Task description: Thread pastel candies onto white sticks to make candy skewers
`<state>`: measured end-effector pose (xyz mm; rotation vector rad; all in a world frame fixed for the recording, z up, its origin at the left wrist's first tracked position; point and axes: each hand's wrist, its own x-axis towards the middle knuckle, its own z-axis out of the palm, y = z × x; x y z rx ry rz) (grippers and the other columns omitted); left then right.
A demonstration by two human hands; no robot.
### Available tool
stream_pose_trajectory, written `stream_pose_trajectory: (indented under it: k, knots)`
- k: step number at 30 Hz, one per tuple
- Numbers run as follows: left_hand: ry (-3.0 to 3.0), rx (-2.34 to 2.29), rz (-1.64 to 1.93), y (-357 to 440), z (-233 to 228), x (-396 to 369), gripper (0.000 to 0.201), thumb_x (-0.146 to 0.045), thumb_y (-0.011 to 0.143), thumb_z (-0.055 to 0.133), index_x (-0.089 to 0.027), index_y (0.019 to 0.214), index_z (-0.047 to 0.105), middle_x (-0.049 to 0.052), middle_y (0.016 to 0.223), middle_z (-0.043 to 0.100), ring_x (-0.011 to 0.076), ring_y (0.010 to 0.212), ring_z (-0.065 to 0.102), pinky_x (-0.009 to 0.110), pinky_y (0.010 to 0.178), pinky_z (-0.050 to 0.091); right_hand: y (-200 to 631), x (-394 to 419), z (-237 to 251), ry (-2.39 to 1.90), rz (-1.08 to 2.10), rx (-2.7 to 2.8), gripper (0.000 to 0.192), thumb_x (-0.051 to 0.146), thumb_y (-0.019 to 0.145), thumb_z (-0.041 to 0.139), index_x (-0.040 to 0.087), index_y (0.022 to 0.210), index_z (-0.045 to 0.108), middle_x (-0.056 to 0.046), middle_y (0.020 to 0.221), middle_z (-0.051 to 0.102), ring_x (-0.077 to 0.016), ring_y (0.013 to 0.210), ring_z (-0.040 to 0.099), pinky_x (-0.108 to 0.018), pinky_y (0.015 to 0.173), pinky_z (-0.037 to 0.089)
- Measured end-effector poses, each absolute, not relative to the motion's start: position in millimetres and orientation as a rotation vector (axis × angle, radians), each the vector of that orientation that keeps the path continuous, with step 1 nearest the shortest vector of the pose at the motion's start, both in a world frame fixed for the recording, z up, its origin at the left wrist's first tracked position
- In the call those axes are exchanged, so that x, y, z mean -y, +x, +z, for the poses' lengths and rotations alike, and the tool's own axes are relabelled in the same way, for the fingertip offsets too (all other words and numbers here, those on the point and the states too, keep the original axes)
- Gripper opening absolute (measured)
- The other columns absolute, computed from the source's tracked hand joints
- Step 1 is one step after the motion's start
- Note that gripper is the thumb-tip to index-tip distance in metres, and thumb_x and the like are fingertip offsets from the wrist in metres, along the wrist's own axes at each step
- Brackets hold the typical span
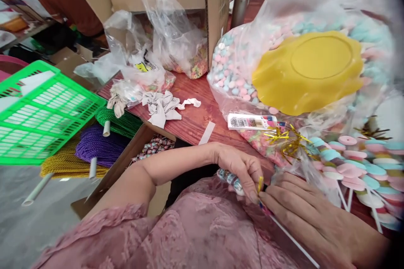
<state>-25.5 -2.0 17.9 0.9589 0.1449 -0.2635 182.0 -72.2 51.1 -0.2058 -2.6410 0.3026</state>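
Note:
A wrapped candy skewer (229,180) lies across my lap, its bagged blue, white and pink end pointing left and its white stick (293,235) running down to the right. At the neck of the wrapper, my left hand (241,168) pinches a small gold twist tie (260,184) between thumb and fingers. Close against it, my right hand (306,208) is closed around the neck and the top of the stick; its fingertips meet those of the left. Part of the wrapped candy is hidden behind my left fingers.
Loose gold ties (288,141) and a white label pack (251,122) lie by a large bag of pastel candies (230,67) under a yellow dish (315,71). Finished candy skewers (356,164) are at right. A green basket (47,113) and a cardboard box (176,0) stand left and behind.

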Motion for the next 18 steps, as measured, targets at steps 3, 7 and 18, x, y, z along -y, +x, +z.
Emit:
stream_pose_trajectory:
  k: [3,7,18]
  knots:
    - [0.985,-0.100,-0.297,-22.7,14.5,-0.9,0.038,-0.041,0.047,0.095,-0.015,0.071,0.080,0.006,0.066,0.075,0.0194,0.057,0.070,0.024,0.044,0.055,179.6,70.8,55.5,-0.205,0.303,2.633,0.044,0.012,0.098,0.029,0.014,0.130,0.058,-0.010,0.093,0.070,-0.0236,0.090,0.064,-0.042,0.089,0.049]
    - [1.012,-0.140,-0.291,-23.4,14.1,2.7,0.042,-0.049,0.050,0.093,-0.015,0.071,0.080,0.006,0.065,0.075,0.0194,0.056,0.070,0.025,0.043,0.055,173.4,65.7,60.4,-0.174,0.173,2.675,0.038,0.010,0.099,0.030,0.015,0.117,0.063,-0.007,0.086,0.070,-0.0200,0.081,0.062,-0.039,0.082,0.049]
    - [1.715,-0.430,-0.048,-49.2,65.7,-22.4,0.021,-0.031,0.051,0.092,-0.022,0.059,0.074,-0.005,0.049,0.061,0.0149,0.050,0.056,0.025,0.049,0.044,154.0,51.5,66.0,-0.329,-0.329,2.787,0.031,0.005,0.095,0.038,0.019,0.080,0.061,-0.008,0.083,0.067,-0.0207,0.073,0.056,-0.041,0.069,0.037]
